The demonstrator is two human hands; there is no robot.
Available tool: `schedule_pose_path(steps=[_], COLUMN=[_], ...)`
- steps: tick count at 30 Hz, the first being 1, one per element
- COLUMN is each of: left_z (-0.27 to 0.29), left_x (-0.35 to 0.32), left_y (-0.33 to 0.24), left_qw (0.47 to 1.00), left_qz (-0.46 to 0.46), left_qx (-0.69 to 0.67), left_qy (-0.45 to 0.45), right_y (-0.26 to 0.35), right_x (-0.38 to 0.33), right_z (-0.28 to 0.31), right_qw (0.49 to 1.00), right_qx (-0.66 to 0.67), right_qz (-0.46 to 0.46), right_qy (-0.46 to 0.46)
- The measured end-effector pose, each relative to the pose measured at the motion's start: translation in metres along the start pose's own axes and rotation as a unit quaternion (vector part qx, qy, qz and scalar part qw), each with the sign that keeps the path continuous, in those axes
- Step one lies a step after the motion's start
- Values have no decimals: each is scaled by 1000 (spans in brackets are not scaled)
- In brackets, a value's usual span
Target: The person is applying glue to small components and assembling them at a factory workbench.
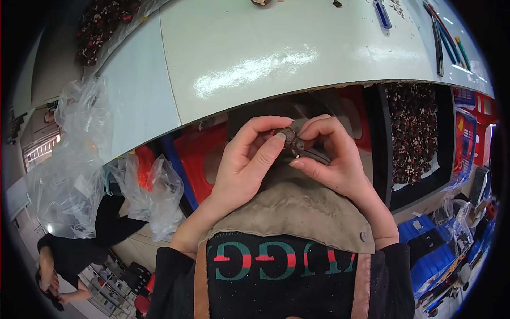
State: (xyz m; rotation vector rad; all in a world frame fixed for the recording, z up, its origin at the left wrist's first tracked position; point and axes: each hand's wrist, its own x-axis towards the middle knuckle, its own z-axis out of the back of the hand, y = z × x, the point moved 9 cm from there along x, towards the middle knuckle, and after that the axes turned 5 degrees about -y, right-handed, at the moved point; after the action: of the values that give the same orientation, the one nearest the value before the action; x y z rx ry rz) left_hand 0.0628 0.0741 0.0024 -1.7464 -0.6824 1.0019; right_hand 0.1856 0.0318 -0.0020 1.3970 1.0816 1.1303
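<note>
Just past the table's near edge, my left hand (247,157) grips a small, rounded, dark brown piece (290,139) between thumb and curled fingers. A speck of red shows beside it at the left fingertips. My right hand (332,154) has its bent fingers and thumb around the right end of the same piece. By the right thumb tip lies a tiny pale bit. What the right fingers hold on their inner side is partly hidden. A brown apron (292,212) spreads below both hands.
A white table (255,48) spans the far side, bearing a blue-handled tool (382,15) and several slim tools (440,42). A black tray (389,143) of dark brown pieces stands right; blue bins (425,255) lie lower right. Plastic bags (69,181) hang left. Another person (69,260) is lower left.
</note>
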Motion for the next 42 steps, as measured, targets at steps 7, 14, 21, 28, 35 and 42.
schedule_pose_path(steps=[7,14,21,28,35,42], left_z=[1,2,-1,-2,-6,-3], left_x=[1,0,-2,-1,0,-1], left_y=[13,31,40,41,40,43], left_qw=[999,995,985,977,975,977], left_qz=[27,83,112,136,150,155], left_qx=[-27,-58,-129,-161,-162,-145], left_qy=[-10,1,-2,-23,0,-11], right_y=[-1,-1,0,-4,-16,-10], right_x=[-1,-1,0,-3,-7,-8], right_z=[0,-1,-2,0,4,-3], right_qw=[1000,999,999,998,988,992], right_qx=[-16,-35,-42,-40,94,70], right_qz=[-1,-22,-18,-38,-114,-96], right_qy=[7,0,-2,-15,-34,36])
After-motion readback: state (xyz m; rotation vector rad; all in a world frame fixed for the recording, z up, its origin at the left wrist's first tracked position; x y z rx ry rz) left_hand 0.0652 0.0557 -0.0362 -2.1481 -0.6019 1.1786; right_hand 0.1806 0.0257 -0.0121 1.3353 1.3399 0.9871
